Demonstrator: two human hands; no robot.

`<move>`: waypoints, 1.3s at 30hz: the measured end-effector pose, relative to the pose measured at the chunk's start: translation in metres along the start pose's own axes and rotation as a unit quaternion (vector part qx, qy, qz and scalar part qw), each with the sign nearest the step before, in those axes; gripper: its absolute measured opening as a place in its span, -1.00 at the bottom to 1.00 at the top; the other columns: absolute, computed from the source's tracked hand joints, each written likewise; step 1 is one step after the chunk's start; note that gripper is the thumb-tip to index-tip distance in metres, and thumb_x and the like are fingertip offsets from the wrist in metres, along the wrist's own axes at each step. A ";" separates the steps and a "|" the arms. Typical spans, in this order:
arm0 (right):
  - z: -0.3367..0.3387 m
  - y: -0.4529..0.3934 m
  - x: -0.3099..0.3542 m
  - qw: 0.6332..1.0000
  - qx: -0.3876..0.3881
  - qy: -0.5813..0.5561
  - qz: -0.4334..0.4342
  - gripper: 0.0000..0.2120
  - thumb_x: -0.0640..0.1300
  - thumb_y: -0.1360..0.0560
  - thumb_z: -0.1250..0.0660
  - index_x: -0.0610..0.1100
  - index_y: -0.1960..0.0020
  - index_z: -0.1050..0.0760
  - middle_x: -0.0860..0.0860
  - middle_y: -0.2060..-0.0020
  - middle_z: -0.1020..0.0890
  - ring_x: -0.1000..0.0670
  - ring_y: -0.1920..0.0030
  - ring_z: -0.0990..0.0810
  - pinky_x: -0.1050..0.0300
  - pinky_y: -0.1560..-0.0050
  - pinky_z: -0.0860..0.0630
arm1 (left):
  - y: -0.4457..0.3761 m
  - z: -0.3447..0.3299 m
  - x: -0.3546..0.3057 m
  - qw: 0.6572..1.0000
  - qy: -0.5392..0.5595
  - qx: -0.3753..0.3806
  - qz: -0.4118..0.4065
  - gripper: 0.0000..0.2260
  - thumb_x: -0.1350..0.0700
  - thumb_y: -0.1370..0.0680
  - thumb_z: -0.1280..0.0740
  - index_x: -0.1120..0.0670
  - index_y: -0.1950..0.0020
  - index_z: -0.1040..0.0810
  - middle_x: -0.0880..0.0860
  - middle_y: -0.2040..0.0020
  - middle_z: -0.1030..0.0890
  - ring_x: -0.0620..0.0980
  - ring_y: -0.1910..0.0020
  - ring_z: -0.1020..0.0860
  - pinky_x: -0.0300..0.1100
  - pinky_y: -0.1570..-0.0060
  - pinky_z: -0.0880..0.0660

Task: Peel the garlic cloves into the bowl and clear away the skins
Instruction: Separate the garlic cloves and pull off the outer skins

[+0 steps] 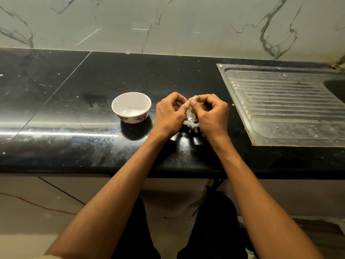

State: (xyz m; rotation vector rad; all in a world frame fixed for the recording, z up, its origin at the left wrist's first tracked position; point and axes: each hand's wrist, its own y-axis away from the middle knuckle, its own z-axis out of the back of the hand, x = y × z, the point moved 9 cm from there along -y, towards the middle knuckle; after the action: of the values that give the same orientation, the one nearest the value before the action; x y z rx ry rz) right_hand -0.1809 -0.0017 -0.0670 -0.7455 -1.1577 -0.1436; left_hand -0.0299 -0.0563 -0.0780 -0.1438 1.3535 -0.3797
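A garlic clove [192, 99] is pinched between both hands, left hand [170, 114] and right hand [211, 114], fingers curled tight, just right of the bowl [131, 107]. Skins [190, 122] are piled on the black table [74, 109] under the hands.

One bowl [131, 107], two hands, left [169, 116], right [211, 116]; garlic pieces [190, 119] uncountable.

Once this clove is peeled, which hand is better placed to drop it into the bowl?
Probably the left hand. Both hands pinch the garlic clove together, but the bowl stands just to the left hand's side, while the right hand would have to cross over it.
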 end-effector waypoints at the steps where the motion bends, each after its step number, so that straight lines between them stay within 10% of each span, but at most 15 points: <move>1: -0.001 0.000 -0.003 1.000 0.007 -0.009 -0.013 -0.88 -0.18 -0.48 -0.55 -0.03 0.17 -0.64 -0.02 0.22 -0.68 0.00 0.36 -0.62 0.03 0.33 -0.61 | 0.000 0.000 0.000 1.000 0.001 0.003 0.000 -0.92 0.19 -0.58 -0.43 0.19 0.06 -0.62 0.19 0.24 -0.66 -0.03 0.35 -0.61 -0.18 0.32 -0.56; 10: -0.010 0.001 -0.008 0.994 0.046 -0.087 -0.051 -0.86 -0.24 -0.61 -0.40 -0.12 0.11 -0.52 -0.11 0.33 -0.64 -0.11 0.44 -0.61 -0.03 0.44 -0.58 | 0.000 -0.010 0.003 0.991 0.108 0.074 0.011 -0.82 0.11 -0.58 -0.37 0.20 -0.07 -0.63 0.15 0.23 -0.68 0.15 0.28 -0.62 -0.01 0.24 -0.58; 15: -0.008 0.002 0.002 0.999 0.032 0.039 0.009 -0.87 -0.15 -0.63 -0.39 -0.14 0.07 -0.49 0.08 0.31 -0.54 0.23 0.34 -0.50 0.39 0.31 -0.40 | -0.001 -0.007 0.003 0.991 0.118 0.063 0.004 -0.93 0.26 -0.60 -0.40 0.22 -0.07 -0.62 0.18 0.12 -0.70 0.07 0.25 -0.64 -0.02 0.22 -0.58; 34: -0.015 -0.001 -0.001 0.996 0.073 0.040 0.035 -0.53 -0.06 -0.62 -0.37 -0.29 0.39 -0.51 -0.12 0.50 -0.54 -0.01 0.48 -0.43 -0.04 0.47 -0.36 | 0.000 -0.004 0.005 0.984 0.161 0.071 0.027 -0.82 0.40 -0.56 -0.39 0.33 -0.15 -0.66 0.25 0.10 -0.70 -0.09 0.32 -0.64 -0.25 0.21 -0.61; 39: -0.012 0.000 0.004 0.992 0.052 0.089 0.073 -0.54 -0.08 -0.60 -0.37 -0.20 0.44 -0.42 0.12 0.56 -0.40 0.13 0.52 -0.33 0.18 0.49 -0.22 | 0.002 -0.005 0.001 0.987 0.141 0.070 0.021 -0.86 0.37 -0.57 -0.40 0.24 -0.09 -0.70 0.12 0.20 -0.69 -0.15 0.38 -0.58 -0.30 0.24 -0.57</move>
State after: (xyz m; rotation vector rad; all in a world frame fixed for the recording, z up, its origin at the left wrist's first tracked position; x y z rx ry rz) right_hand -0.1695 -0.0080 -0.0663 -0.7077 -0.9305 -0.0271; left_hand -0.0342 -0.0545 -0.0807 0.0575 1.5998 -0.4707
